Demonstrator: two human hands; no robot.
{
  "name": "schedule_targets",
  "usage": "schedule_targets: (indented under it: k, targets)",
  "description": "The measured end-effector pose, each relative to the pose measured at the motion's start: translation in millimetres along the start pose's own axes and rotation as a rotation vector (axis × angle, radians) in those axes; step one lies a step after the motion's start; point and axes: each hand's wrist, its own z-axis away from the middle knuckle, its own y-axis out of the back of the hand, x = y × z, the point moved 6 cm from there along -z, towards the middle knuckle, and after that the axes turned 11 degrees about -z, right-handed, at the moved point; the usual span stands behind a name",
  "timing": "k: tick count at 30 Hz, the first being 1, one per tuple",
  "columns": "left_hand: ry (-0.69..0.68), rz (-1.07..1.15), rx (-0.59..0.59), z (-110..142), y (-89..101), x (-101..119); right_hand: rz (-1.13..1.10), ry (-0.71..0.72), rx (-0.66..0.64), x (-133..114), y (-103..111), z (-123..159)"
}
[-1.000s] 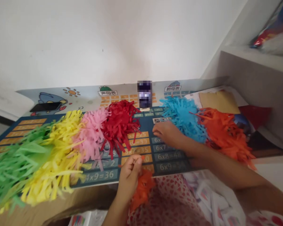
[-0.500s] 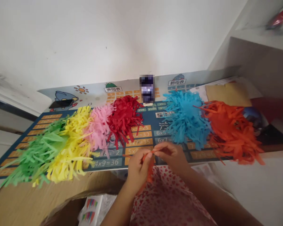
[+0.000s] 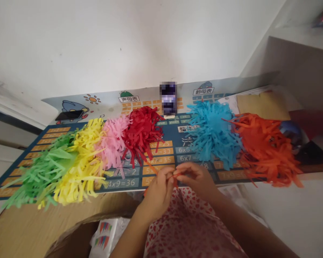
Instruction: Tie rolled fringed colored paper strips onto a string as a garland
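Observation:
My left hand [image 3: 158,191] is closed on orange fringed tissue paper [image 3: 175,176], most of which is hidden behind the fingers. A thin orange strip sticks out to the upper left of that hand. My right hand [image 3: 195,179] pinches the same orange paper from the other side, so the fingertips of both hands nearly meet at the table's front edge. Fringed paper bundles lie on the mat: green [image 3: 47,165], yellow [image 3: 82,172], pink [image 3: 113,143] and red [image 3: 142,132] to the left, blue [image 3: 214,134] and orange [image 3: 267,148] to the right.
The printed mat [image 3: 118,182] covers the table and curls up the wall. A phone [image 3: 169,102] stands propped at the back; a dark flat device [image 3: 69,114] lies back left. Papers [image 3: 262,105] are stacked back right. Below, an open box [image 3: 72,236] holds a printed packet [image 3: 104,234].
My right hand came from beside the blue bundle to join my left hand at the orange paper. The dangling orange fringe is now mostly hidden behind my hands. The view shifted slightly.

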Motion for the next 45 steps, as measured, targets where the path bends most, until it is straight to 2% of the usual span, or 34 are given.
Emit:
schedule_targets:
  k: [2, 4, 8, 11, 15, 18, 22, 24, 26, 29, 33, 35, 37, 40, 43, 45]
  targets:
    - [0.018, 0.052, -0.038, -0.3, -1.7, -3.0, -0.021, -0.037, -0.006, 1.7, 1.8, -1.0]
    - [0.008, 0.045, -0.05, -2.4, -0.6, -2.1, 0.051, -0.017, -0.02, -3.0, 3.0, -2.5]
    - [-0.148, -0.096, 0.041, -7.2, 7.7, 13.4, 0.175, 0.128, -0.119, -21.2, -2.5, -2.0]
    - [-0.182, -0.083, 0.085, -6.8, 11.6, 21.9, 0.162, 0.115, -0.162, -25.6, -5.1, 1.9]
    - [-0.077, -0.03, 0.121, -2.8, 14.8, 20.3, 0.153, 0.072, -0.06, -23.7, 2.7, 6.9]
    - [0.051, 0.094, 0.151, 0.2, 12.1, 10.6, 0.052, 0.043, -0.051, -15.9, 4.6, 8.4]
    - [0.331, 0.513, 0.125, 2.5, -7.9, -9.0, -0.044, 0.047, -0.068, -10.0, 1.5, 7.2]
    - [0.39, 0.641, 0.087, 1.8, -18.6, -11.1, 0.004, 0.093, -0.061, -14.0, -0.3, 6.4]
    - [0.398, 0.666, 0.085, 0.6, -23.2, -10.9, 0.043, 0.122, -0.041, -18.9, -1.2, 6.2]
    - [0.323, 0.575, 0.104, -0.8, -22.2, -8.3, 0.105, 0.136, -0.002, -23.1, -0.7, 8.2]
    - [0.034, 0.229, 0.232, -1.1, -8.9, 5.7, 0.225, 0.186, 0.096, -23.4, 3.2, 13.6]
    - [-0.065, 0.083, 0.272, -1.0, -6.2, 12.9, 0.262, 0.222, 0.127, -24.7, 3.3, 15.2]
    - [-0.105, -0.009, 0.241, -2.1, -8.4, 17.9, 0.281, 0.244, 0.13, -28.0, 2.6, 16.0]
    - [-0.162, -0.119, 0.121, -1.0, -14.4, 24.6, 0.308, 0.277, 0.072, -33.8, 6.1, 22.5]
    - [-0.218, -0.211, 0.057, 7.4, -9.3, 25.9, 0.401, 0.303, 0.032, -26.9, 27.2, 48.4]
    - [-0.24, -0.213, 0.011, 14.6, -1.5, 21.1, 0.484, 0.218, -0.016, -4.2, 47.3, 77.5]
